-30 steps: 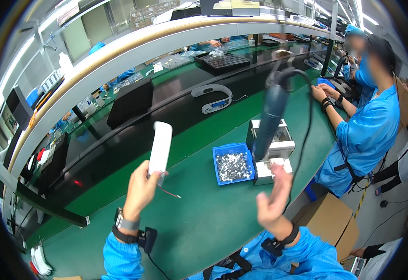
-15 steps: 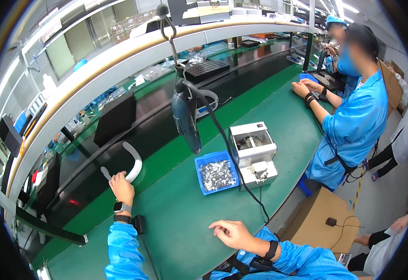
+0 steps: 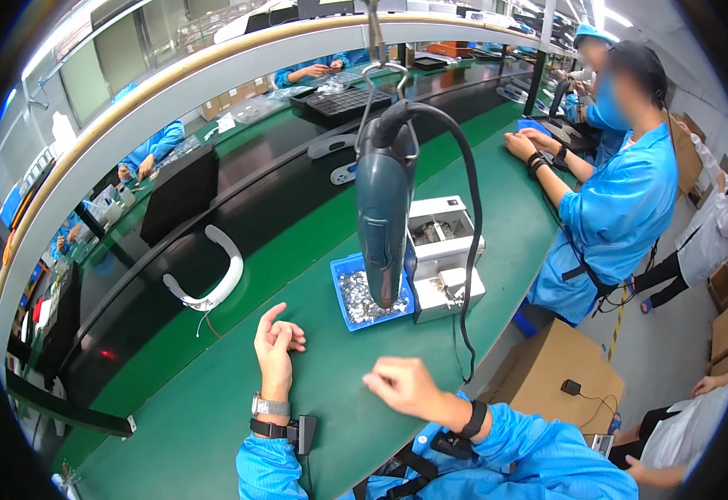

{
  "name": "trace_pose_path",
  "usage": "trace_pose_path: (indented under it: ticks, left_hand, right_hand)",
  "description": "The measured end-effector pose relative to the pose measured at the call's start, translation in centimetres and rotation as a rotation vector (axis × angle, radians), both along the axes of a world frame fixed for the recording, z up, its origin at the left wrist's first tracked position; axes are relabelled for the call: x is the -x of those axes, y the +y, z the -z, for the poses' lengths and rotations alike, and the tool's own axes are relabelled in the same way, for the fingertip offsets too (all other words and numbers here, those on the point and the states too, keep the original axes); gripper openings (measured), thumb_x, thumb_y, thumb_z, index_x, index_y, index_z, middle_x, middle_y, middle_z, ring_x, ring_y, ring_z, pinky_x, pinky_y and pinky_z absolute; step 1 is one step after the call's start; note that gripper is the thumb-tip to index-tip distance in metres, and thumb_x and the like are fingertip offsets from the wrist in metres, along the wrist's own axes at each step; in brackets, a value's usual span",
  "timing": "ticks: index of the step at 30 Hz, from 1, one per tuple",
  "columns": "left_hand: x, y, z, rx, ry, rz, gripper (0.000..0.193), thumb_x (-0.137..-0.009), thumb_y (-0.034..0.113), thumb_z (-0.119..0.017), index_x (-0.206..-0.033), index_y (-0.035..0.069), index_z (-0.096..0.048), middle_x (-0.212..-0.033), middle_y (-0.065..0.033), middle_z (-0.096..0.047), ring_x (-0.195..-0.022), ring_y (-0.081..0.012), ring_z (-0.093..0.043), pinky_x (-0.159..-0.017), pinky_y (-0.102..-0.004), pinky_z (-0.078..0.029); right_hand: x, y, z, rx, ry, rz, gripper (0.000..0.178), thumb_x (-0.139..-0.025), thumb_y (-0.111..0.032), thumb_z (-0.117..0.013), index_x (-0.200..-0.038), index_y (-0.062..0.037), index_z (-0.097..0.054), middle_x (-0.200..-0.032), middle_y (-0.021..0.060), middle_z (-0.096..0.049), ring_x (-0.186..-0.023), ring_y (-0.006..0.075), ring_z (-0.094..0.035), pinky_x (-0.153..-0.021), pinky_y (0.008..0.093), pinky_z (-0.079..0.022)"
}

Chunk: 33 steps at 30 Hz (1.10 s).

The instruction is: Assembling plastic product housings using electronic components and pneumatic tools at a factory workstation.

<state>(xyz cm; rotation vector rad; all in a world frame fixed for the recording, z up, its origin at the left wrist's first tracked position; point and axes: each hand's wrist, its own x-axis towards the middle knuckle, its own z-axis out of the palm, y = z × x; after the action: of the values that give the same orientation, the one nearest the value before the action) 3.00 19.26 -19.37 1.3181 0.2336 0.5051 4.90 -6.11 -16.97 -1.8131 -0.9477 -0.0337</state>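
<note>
My left hand point(image 3: 277, 346) is open over the green table, fingers partly bent and thumb apart, with nothing in it. A white U-shaped band point(image 3: 229, 279) with a thin wire at one end lies beyond it on the dark conveyor, apart from the hand. My right hand point(image 3: 401, 387) hovers over the table's near edge, its fingers curled and blurred; whether it holds anything is not visible. A dark power screwdriver point(image 3: 380, 217) hangs in front of a blue tray point(image 3: 339, 292) of small black and silvery pieces. Beside the tray stands a white screw feeder point(image 3: 450, 304).
A black cable point(image 3: 474, 250) loops from the screwdriver past the feeder. More white bands point(image 3: 330, 147) lie farther along the conveyor point(image 3: 272, 187). At the right a person in a blue smock point(image 3: 618, 217) sits at the table, near a cardboard box point(image 3: 551, 375).
My left hand has let go of the white band and drawn back toward me and to the right. The view has shifted, and the hanging screwdriver now covers part of the tray.
</note>
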Motion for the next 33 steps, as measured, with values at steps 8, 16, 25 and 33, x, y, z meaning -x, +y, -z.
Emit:
trace_pose_path:
  ticks: [8,16,25,33]
  left_hand:
    - [0.1,-0.3,-0.2,-0.016,-0.041,0.003,0.024,-0.093,0.008,-0.054,-0.115,0.000,-0.060,-0.069,-0.0002,-0.054,-0.055,-0.0068,-0.048,-0.046,-0.0199,-0.038]
    - [0.4,0.2,0.4,-0.067,-0.028,0.030,0.019,-0.098,0.010,-0.050,-0.111,0.001,-0.062,-0.067,0.0007,-0.054,-0.054,-0.0055,-0.047,-0.045,-0.0192,-0.038]
    - [0.3,0.4,0.0,-0.081,0.007,0.013,0.019,-0.097,0.007,-0.048,-0.108,0.000,-0.062,-0.067,0.0000,-0.056,-0.054,-0.0060,-0.048,-0.046,-0.0197,-0.040]
    - [0.5,0.5,-0.1,-0.072,0.000,0.025,0.018,-0.097,0.006,-0.049,-0.108,0.000,-0.062,-0.068,-0.0004,-0.057,-0.054,-0.0061,-0.049,-0.047,-0.0203,-0.042]
  right_hand:
    - [-8.5,3.3,-3.1,0.132,-0.326,0.316,0.015,-0.081,-0.006,-0.068,-0.094,-0.0053,-0.060,-0.084,0.0133,-0.064,-0.078,0.0338,-0.064,-0.068,0.0436,-0.051]
    - [-11.3,5.5,0.0,0.565,-0.525,0.329,0.007,-0.074,-0.009,-0.065,-0.080,-0.0055,-0.066,-0.086,0.0126,-0.066,-0.083,0.0319,-0.066,-0.073,0.0418,-0.056]
    - [-10.3,5.7,-1.5,0.571,-0.357,0.313,0.012,-0.075,-0.015,-0.071,-0.084,-0.0075,-0.069,-0.089,0.0111,-0.067,-0.088,0.0321,-0.066,-0.076,0.0435,-0.055]
    - [-11.1,5.7,-0.8,0.522,-0.390,0.279,0.007,-0.075,-0.007,-0.063,-0.078,-0.0025,-0.067,-0.079,0.0178,-0.068,-0.080,0.0343,-0.068,-0.069,0.0447,-0.057]
